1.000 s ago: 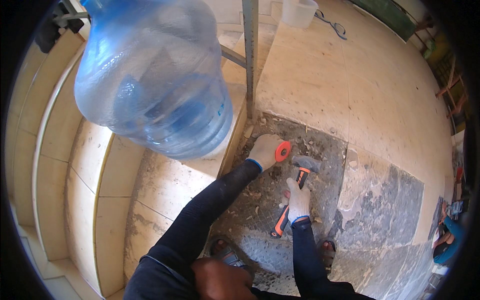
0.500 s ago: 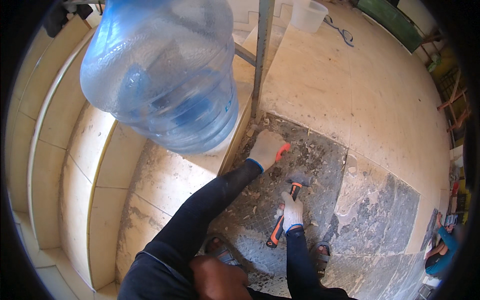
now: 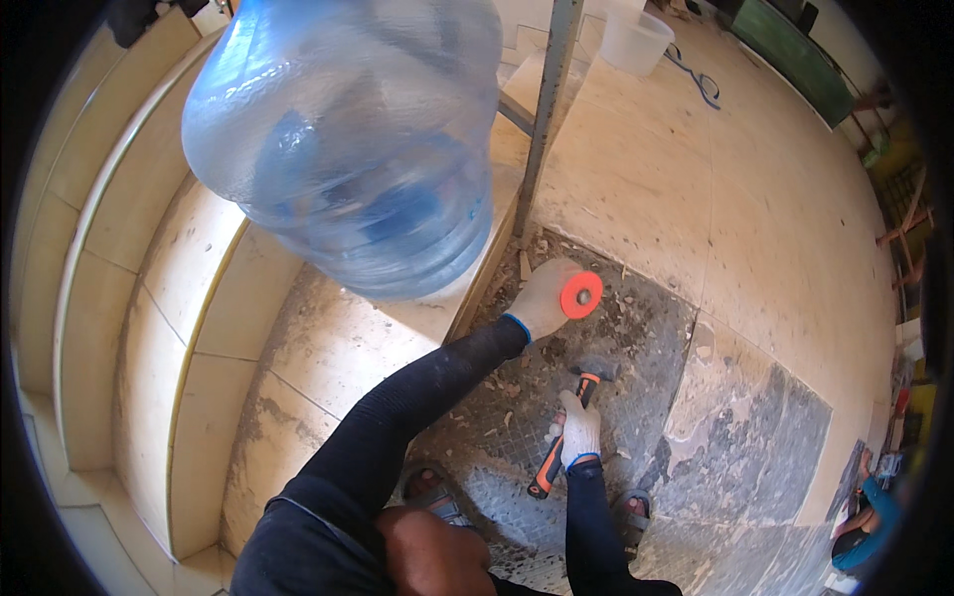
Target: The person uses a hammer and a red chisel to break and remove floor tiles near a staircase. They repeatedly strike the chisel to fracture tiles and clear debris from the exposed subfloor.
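Note:
My left hand (image 3: 542,299), in a pale work glove with a blue cuff, is closed on a chisel (image 3: 582,295). Its round red guard and grey metal striking end face up towards me; the fist hides the shaft, and the tip cannot be seen. Lower and to the right, my gloved right hand (image 3: 579,429) grips a hammer (image 3: 544,471) by its black and orange handle. The hammer's dark head (image 3: 594,368) is below the chisel, apart from it. Beneath both hands lies a rough grey patch of exposed floor (image 3: 636,397) strewn with broken chips.
A large blue water bottle (image 3: 348,149) looms at the upper left beside a metal post (image 3: 545,119). Tiled steps (image 3: 199,298) curve along the left. Beige tiles (image 3: 785,219) border the patch. A white bucket (image 3: 636,42) stands behind; another person (image 3: 870,517) is at the far right.
My left hand has moved slightly right and turned the chisel, so the red guard shows its full round face. The right hand keeps the hammer in nearly the same place.

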`<state>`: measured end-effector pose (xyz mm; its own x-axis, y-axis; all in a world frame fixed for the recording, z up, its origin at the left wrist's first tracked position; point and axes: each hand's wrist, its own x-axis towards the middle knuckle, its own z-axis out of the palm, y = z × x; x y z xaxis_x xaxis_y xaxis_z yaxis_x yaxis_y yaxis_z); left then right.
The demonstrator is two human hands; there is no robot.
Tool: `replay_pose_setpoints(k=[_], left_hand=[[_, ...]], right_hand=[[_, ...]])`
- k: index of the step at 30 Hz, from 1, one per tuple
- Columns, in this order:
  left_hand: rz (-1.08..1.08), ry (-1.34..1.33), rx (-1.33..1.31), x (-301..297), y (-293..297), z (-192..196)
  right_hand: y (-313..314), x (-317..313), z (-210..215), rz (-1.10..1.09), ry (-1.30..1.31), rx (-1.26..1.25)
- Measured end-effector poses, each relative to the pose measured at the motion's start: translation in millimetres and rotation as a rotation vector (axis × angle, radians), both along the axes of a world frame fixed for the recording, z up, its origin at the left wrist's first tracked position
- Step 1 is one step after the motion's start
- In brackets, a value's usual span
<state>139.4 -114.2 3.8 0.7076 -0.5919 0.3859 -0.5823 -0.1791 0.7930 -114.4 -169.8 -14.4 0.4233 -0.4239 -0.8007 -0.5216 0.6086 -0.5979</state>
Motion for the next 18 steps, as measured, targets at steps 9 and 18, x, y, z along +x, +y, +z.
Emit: replay_pose_setpoints(k=[9, 18], left_hand=[[-0.173, -0.256, 0.358, 14, 5, -17], [-0.408, -0.529, 0.332, -26, 5, -16]], right_hand=[[-4, -4, -9, 0.014, 0.005, -0.020], [-3, -2, -6, 0.026, 0.020, -0.081]])
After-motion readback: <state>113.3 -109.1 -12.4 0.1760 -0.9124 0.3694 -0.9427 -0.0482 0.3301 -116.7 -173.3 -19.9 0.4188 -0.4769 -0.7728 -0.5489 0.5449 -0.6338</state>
